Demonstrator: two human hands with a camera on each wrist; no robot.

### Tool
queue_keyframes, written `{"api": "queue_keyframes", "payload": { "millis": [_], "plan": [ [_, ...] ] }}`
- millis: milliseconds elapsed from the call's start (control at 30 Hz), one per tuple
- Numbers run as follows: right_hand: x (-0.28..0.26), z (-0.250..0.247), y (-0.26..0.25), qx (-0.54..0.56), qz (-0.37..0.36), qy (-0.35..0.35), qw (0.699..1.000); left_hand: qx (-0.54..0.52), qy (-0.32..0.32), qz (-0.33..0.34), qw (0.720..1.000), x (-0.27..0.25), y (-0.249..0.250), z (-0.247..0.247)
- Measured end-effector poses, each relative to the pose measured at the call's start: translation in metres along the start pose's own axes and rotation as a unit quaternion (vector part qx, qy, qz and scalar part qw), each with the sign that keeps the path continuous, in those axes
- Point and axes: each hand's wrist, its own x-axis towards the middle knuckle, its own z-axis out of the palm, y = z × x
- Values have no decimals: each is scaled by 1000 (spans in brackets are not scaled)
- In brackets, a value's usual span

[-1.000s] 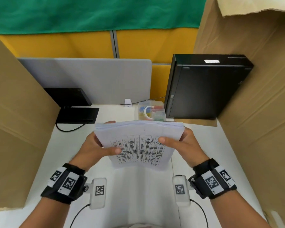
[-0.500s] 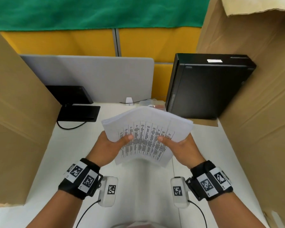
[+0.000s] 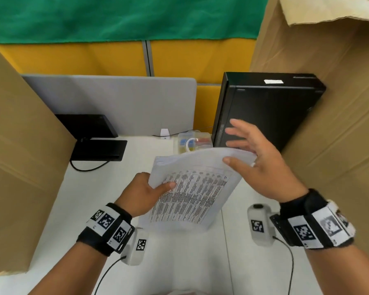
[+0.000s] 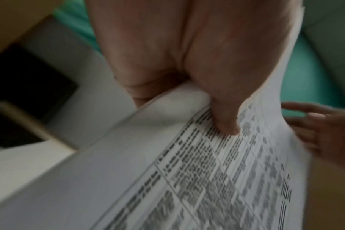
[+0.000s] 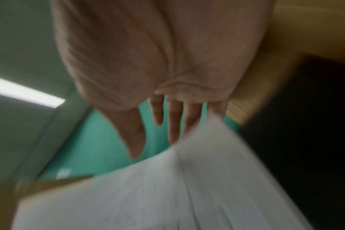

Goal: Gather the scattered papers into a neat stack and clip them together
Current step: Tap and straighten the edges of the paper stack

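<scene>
Papers (image 3: 192, 188) in one stack were held above the white desk (image 3: 77, 201), near its middle, tilted with the long axis running from the near edge up toward the far right corner. The printed table on top was too small to read. At the stack's left edge the left hand (image 3: 144, 195) pinched it, thumb (image 4: 225, 118) pressed on the print. Beyond its far edge sat a clear plastic box (image 3: 193, 141). The right hand (image 3: 262, 160) hovered at the upper right corner, fingers (image 5: 174, 119) spread, gripping nothing, before a black computer tower (image 3: 273, 111).
</scene>
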Motion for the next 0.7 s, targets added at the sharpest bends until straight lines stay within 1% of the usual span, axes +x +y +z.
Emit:
{"api": "queue_keyframes", "payload": {
  "millis": [33, 67, 100, 133, 167, 200, 267, 333, 400, 433, 467, 500, 533, 567, 633, 667, 700],
  "plan": [
    [3, -7, -10, -82, -18, -47, 995, 22, -16, 23, 999, 0, 10, -1],
    [7, -11, -17, -153, -20, -108, 982, 58, -29, 48, 997, 1, 22, -1],
    [11, -12, -22, -201, -12, -172, 964, 96, -41, 69, 992, 1, 34, 0],
    [15, -8, -23, -215, 8, -235, 948, 127, -54, 82, 987, 1, 45, 0],
    [17, -4, -22, -208, 27, -278, 937, 145, -62, 87, 984, 1, 53, 0],
    [18, -2, -18, -196, 37, -291, 936, 148, -67, 87, 983, 1, 57, -1],
    [16, -7, -10, -139, 83, -273, 948, 101, -73, 69, 990, 0, 50, -13],
    [10, -19, 4, -67, 114, -228, 965, 40, -60, 40, 997, -4, 28, -34],
    [3, -38, 18, 42, 161, -184, 969, -12, -19, 2, 1000, -7, -3, -52],
    [-1, -45, 24, 97, 185, -159, 965, -70, 1, -28, 997, -7, -18, -58],
    [-4, -48, 29, 138, 207, -138, 959, -150, 22, -63, 986, -8, -29, -60],
    [-6, -47, 35, 164, 227, -118, 953, -227, 32, -90, 969, -8, -38, -59],
    [-8, -43, 40, 176, 243, -99, 949, -291, 26, -100, 951, -9, -44, -55],
    [-10, -37, 44, 184, 251, -84, 947, -332, 4, -99, 938, -9, -45, -51],
    [-15, -25, 51, 200, 267, -75, 940, -371, -44, -87, 923, -10, -37, -39],
    [-17, -20, 50, 205, 271, -72, 938, -381, -54, -84, 919, -10, -32, -34],
    [-19, -16, 49, 210, 269, -63, 938, -388, -50, -79, 917, -9, -27, -31]
  ]
}}
